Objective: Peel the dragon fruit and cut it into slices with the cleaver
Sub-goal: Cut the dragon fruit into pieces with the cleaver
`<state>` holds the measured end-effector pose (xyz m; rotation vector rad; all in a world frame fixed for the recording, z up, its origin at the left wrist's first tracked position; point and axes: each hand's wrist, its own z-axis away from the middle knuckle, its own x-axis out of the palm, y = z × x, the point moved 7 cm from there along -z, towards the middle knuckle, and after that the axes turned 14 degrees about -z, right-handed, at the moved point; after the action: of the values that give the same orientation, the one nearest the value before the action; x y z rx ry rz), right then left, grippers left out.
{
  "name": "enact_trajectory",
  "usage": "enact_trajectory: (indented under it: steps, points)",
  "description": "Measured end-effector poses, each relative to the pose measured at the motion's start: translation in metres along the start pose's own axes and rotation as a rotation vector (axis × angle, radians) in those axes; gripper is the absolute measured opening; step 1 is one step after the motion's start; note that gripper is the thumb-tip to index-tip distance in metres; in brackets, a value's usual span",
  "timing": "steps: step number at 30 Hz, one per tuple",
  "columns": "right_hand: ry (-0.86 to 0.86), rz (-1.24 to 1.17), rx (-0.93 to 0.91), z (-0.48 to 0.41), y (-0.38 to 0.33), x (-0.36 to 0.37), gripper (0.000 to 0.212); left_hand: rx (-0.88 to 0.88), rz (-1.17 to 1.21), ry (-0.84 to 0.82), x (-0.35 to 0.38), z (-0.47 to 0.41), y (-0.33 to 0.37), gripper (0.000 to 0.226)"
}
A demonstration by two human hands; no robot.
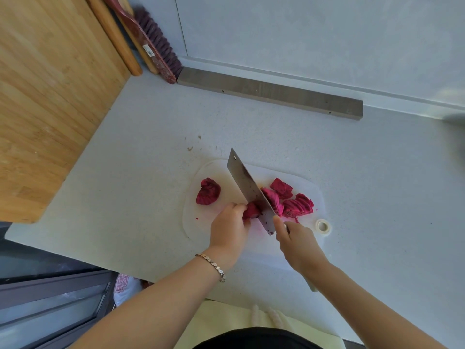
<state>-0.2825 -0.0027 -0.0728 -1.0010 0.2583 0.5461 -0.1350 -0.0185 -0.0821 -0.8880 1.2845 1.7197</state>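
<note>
Well into the slicing stage, seen from the head camera. On the white cutting board (310, 188), which lies on the table (151, 147), the cleaver (249, 190) stands with its edge down into a piece of dragon fruit (251, 210). The right hand (294, 239) grips the cleaver's handle, with one finger reaching forward to the heel of the blade. The left hand (230, 222) holds the uncut end of the piece with curled fingers, just beside the blade.

Done, as far as can be judged:
- No skin shows on any of the fruit in view, so the peeling appears finished.
- A row of cut slices (298, 205) lies fanned to the right of the blade, touching one another.

Left to do, as a judgement:
- The stub under the left hand looks good for only a few more cuts.
- A second chunk (208, 191) sits apart at the left end of the board, unsliced. Whether it is flesh or trimmed waste cannot be told with certainty.

Also present: a small roll of tape (322, 225) just off the board's right edge, a wooden board (50, 96) standing at the far left, and a brush (156, 41) leaning in the corner.
</note>
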Motion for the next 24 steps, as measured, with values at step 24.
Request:
enact_trajectory:
  steps: [24]
  points:
    - [0.028, 0.011, -0.035, 0.014, -0.012, -0.007, 0.05, 0.026, -0.028, 0.028, -0.007, 0.001, 0.008, 0.018]
